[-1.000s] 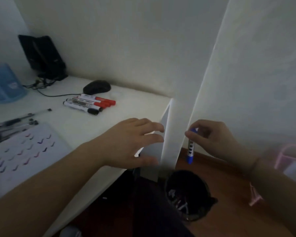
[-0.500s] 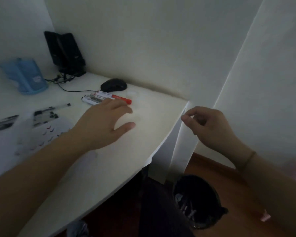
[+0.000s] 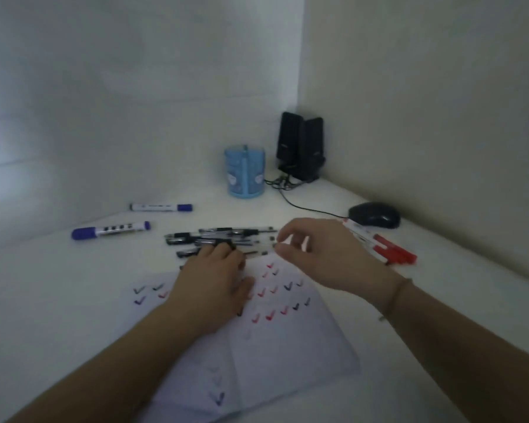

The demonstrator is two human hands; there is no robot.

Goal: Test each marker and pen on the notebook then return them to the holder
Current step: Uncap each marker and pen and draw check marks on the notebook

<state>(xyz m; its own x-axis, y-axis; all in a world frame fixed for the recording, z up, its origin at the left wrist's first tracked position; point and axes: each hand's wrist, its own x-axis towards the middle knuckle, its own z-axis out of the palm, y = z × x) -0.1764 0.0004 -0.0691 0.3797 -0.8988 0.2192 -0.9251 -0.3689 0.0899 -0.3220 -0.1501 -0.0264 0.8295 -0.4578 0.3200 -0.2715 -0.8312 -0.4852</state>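
Above notebook point(image 3: 287, 337) | pens point(image 3: 226, 236) touching both hands' curled fingers point(image 3: 283, 239) | grasp unclear

A white tabletop point(image 3: 287, 401) carries an open notebook point(image 3: 287, 346) (its pages dotted with tick marks). Beyond it lies a heap of pens point(image 3: 226, 238). Two blue markers point(image 3: 110, 230) lie to the left, red markers point(image 3: 385, 247) to the right. At the back stand a blue holder point(image 3: 245, 172), speakers point(image 3: 300, 148) and a mouse point(image 3: 374, 215).
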